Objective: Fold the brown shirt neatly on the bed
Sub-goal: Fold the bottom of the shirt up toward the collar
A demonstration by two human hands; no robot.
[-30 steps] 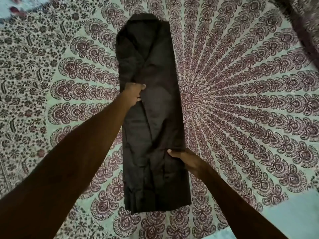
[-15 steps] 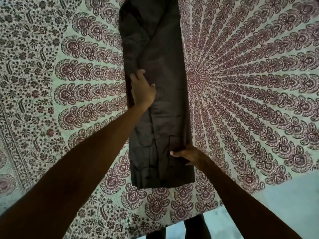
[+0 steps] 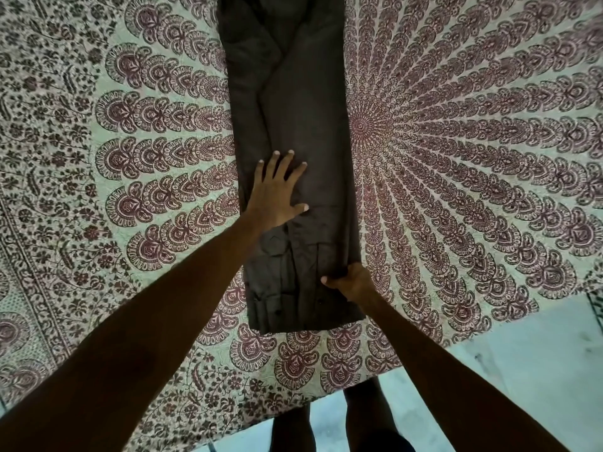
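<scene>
The brown shirt (image 3: 313, 102) lies on the bed as a long narrow strip, its sides folded in, running from the near edge up out of the top of the view. My left hand (image 3: 277, 190) lies flat on the strip's middle, fingers straight and spread, pressing the cloth. My right hand (image 3: 354, 280) grips the shirt's right edge near the bottom hem, thumb on top and fingers curled under the fabric.
The bed is covered by a patterned mandala sheet (image 3: 473, 132) in maroon and pale green. Its near edge runs across the bottom, with pale floor (image 3: 538, 370) beyond and my legs (image 3: 326, 425) standing there.
My left hand let go of the shirt's left fold, moved onto the middle and flattened out. The view tilted down toward the near bed edge. My right hand kept its grip.
</scene>
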